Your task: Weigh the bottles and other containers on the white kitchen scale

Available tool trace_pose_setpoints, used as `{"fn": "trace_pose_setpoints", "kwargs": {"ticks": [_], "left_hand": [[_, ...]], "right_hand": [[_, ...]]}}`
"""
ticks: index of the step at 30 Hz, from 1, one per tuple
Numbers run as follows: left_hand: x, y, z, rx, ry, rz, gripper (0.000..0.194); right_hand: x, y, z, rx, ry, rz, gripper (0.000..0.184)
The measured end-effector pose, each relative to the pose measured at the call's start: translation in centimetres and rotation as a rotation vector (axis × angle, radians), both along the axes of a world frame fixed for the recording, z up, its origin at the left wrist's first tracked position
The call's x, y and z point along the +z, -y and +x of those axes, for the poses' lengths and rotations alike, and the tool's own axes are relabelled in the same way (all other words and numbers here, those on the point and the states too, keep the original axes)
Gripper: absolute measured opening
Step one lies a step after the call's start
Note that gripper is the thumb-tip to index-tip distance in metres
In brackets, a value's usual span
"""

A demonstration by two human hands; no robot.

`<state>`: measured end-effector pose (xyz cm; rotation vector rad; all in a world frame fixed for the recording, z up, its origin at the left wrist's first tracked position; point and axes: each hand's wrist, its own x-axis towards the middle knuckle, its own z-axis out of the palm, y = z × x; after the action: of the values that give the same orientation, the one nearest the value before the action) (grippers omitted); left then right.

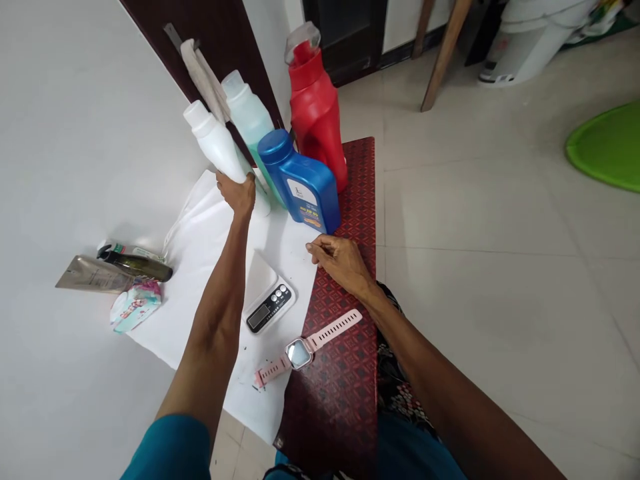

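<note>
My left hand (pixel 238 193) is wrapped round the lower part of a white bottle (pixel 219 145) at the back of the table. Beside that bottle stand a pale green bottle (pixel 250 117), a blue bottle (pixel 305 183) and a tall red bottle (pixel 316 100) with a clear cap. My right hand (pixel 343 261) rests near the table's right edge, just in front of the blue bottle. Its fingers are curled in, and I cannot make out anything in them. Nearer to me lie a white digital scale (pixel 269 293) and a pink-strapped smartwatch (pixel 299 353).
A white cloth (pixel 195 220) covers the left part of the red patterned table (pixel 340 380). By the wall are a tube (pixel 93 275), a dark green bottle (pixel 145 265) and a tissue pack (pixel 135 307). A white bucket (pixel 520 50) and a green round object (pixel 607 147) are on the floor.
</note>
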<state>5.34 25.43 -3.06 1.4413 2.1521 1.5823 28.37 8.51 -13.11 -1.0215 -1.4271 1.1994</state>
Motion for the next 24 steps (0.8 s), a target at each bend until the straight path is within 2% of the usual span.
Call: {"fn": "trace_pose_setpoints", "kwargs": {"ticks": [4, 8, 11, 14, 17, 21, 24], "left_hand": [[0.5, 1.4, -1.9, -0.030, -0.014, -0.037, 0.068], [2.1, 3.6, -5.8, -0.112, 0.067, -0.104, 0.047], [3.2, 5.1, -8.5, -0.051, 0.069, -0.065, 0.035], [3.6, 6.0, -9.8, -0.150, 0.121, -0.036, 0.032], [3.1, 5.7, -9.6, -0.232, 0.175, 0.014, 0.045], [2.0, 4.6, -7.5, -0.186, 0.207, 0.137, 0.046], [1.5, 4.7, -5.6, -0.140, 0.261, 0.239, 0.041]], "right_hand": [[0.4, 0.1, 0.2, -0.004, 0.021, -0.002, 0.046], [0.6, 0.1, 0.4, 0.011, 0.028, 0.002, 0.040], [0.5, 0.1, 0.4, 0.014, 0.019, 0.000, 0.037], [0.2, -0.1, 0.2, 0.014, 0.019, -0.004, 0.037], [-0.1, -0.2, 0.1, 0.011, 0.029, -0.012, 0.037], [0.1, -0.2, 0.1, -0.006, 0.047, -0.031, 0.043], [0.3, -0.1, 0.1, -0.018, 0.053, -0.042, 0.048]]}}
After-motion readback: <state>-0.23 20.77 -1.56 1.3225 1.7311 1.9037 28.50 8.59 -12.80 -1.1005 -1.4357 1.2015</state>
